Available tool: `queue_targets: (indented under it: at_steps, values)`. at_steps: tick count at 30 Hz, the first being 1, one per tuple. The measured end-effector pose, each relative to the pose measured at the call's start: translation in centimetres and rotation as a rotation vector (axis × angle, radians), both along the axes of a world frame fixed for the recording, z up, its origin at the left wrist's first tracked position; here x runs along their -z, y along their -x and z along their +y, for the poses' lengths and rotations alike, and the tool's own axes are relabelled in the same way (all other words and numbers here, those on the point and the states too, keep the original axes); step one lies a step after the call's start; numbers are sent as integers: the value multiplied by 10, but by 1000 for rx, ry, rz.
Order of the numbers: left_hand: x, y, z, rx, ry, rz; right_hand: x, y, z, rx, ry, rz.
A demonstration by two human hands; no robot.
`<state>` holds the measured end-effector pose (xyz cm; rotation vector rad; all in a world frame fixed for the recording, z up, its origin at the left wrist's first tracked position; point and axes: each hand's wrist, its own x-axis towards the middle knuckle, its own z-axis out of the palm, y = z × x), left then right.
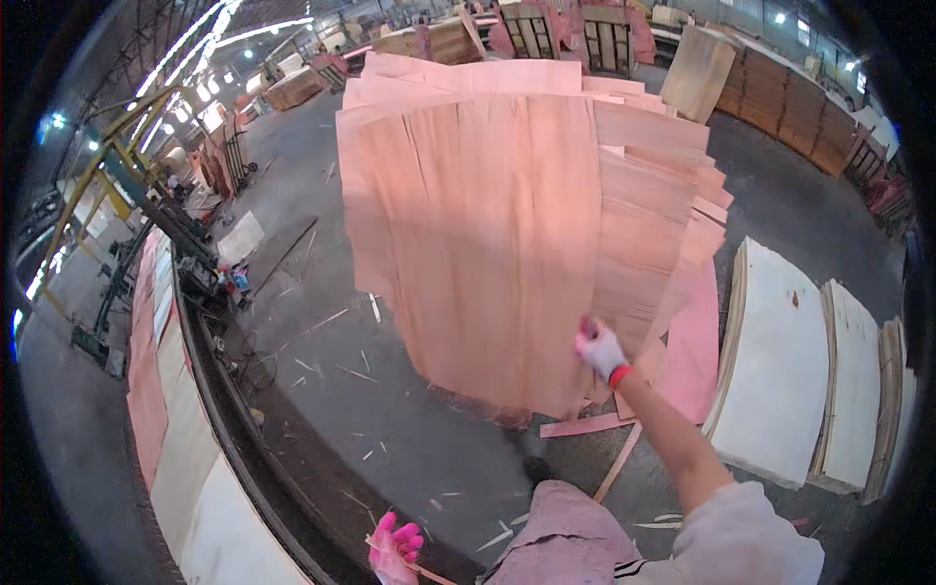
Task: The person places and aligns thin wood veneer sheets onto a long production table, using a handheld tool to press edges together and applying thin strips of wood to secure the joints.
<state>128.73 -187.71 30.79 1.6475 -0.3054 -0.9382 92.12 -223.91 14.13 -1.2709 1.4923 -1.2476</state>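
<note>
A large reddish wood veneer sheet [478,224] lies on top of a broad, uneven stack in front of me. My right hand [600,351], in a white and pink glove with a red cuff, is at that sheet's right edge near its lower end. Its fingers look closed on the edge, though they are somewhat blurred. Low in the view, my left hand [395,551] wears a pink-fingered glove. A thin wood strip [429,573] runs across its palm, held there with the fingers partly curled.
A conveyor [210,468] carrying pink and pale veneer runs along my left. Piles of pale veneer [775,361] stand on the right. Wood splinters litter the grey floor [331,390]. A loose strip [616,463] leans near my legs. Tall veneer stacks [780,97] line the back right.
</note>
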Motion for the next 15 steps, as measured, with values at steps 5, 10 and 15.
queue_targets:
  at_steps: [5,10,15]
  values:
    - [-10,-1,-74,135,54,28,78,87,-167,299,68,286]
    - [-9,2,-144,177,-85,-208,37,19,-167,230,-215,54]
    - [0,18,-245,364,236,130,25,26,-134,210,-273,639]
